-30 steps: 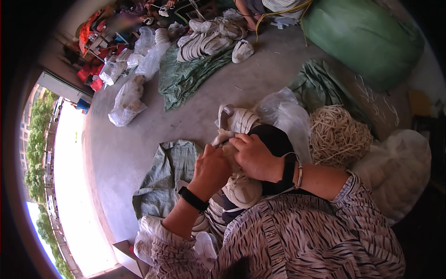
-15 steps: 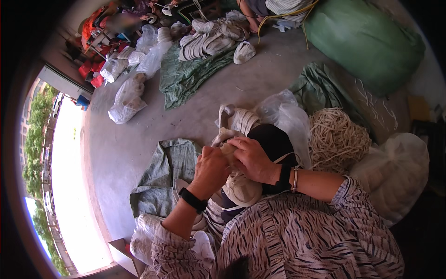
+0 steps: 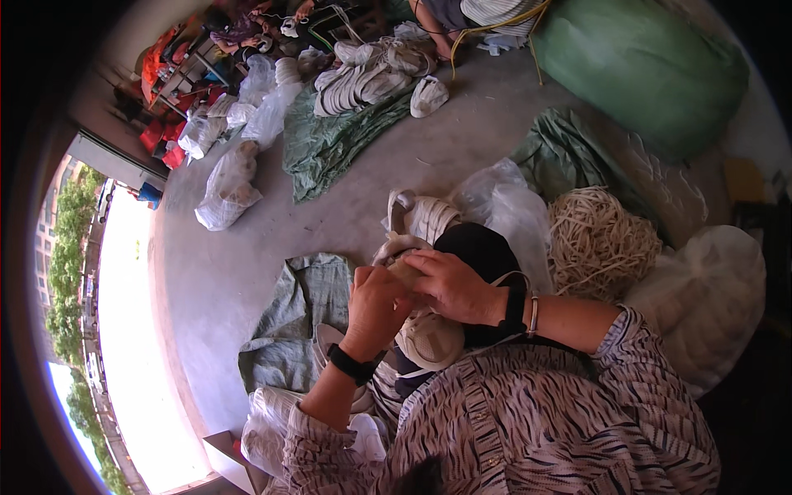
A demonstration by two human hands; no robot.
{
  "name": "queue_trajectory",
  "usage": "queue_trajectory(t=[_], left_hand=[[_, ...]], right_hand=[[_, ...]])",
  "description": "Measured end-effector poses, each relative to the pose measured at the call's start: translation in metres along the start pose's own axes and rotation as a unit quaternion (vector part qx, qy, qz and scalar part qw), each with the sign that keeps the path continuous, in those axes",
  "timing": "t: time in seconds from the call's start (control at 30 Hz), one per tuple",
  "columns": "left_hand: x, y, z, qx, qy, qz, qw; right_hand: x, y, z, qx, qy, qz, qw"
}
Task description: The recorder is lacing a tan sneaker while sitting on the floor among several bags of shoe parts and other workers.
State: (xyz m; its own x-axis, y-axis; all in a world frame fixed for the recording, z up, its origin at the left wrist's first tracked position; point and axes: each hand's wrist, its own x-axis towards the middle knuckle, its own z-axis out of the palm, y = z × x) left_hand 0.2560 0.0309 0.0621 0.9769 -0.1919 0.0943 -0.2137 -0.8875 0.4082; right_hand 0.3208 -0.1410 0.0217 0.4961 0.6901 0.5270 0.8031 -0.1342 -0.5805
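A beige lace-up shoe (image 3: 431, 340) rests over my lap, its rounded toe pointing back at me. My right hand (image 3: 462, 289) is closed around its upper part, thumb and fingers near the opening. Against the same part, my left hand (image 3: 375, 309) is closed in a pinch; whatever sits between its fingertips is hidden. A pale lace curves out beside my right wrist. Black cloth (image 3: 478, 252) lies under and beyond the right hand. Just past the hands is a row of nested pale shoes (image 3: 433, 216).
A heap of beige laces (image 3: 598, 243) and a clear bag of shoes (image 3: 701, 305) lie at my right. Green sheeting (image 3: 297, 313) spreads on the left. Farther off are a shoe pile (image 3: 363, 82), a bagged bundle (image 3: 229, 186), a large green sack (image 3: 643, 74) and people working.
The view has shifted slightly. My left hand has turned a little and its fingers sit closer to the right hand at the shoe, which stays in my right hand's grip.
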Motion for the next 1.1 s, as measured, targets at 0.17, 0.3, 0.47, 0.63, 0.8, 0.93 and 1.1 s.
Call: queue_trajectory(t=[0.17,0.3,0.47,0.63,0.8,0.93,1.1], left_hand=[[-0.015,0.018,-0.018,-0.069,0.199,-0.008,0.978],[-0.038,-0.033,-0.057,0.146,0.295,-0.054,0.943],[-0.155,-0.149,-0.121,0.338,0.424,-0.218,0.811],[-0.241,-0.219,-0.130,0.060,0.544,-0.468,0.693],[-0.180,-0.183,-0.088,-0.519,0.609,-0.315,0.510],[-0.124,-0.159,-0.070,-0.782,0.402,-0.123,0.460],[-0.041,-0.013,-0.052,-0.680,0.235,-0.257,0.645]], right_hand=[[-0.003,0.010,-0.012,0.052,-0.009,-0.019,0.998],[-0.014,0.012,-0.046,0.011,0.015,0.043,0.999],[-0.074,0.078,-0.114,0.187,0.243,0.370,0.877],[-0.160,0.130,-0.181,0.219,0.388,0.543,0.712],[-0.103,0.104,-0.142,0.398,0.327,0.462,0.722],[-0.023,0.034,-0.099,0.438,-0.006,0.346,0.830],[-0.026,0.001,-0.053,0.038,-0.233,0.052,0.970]])
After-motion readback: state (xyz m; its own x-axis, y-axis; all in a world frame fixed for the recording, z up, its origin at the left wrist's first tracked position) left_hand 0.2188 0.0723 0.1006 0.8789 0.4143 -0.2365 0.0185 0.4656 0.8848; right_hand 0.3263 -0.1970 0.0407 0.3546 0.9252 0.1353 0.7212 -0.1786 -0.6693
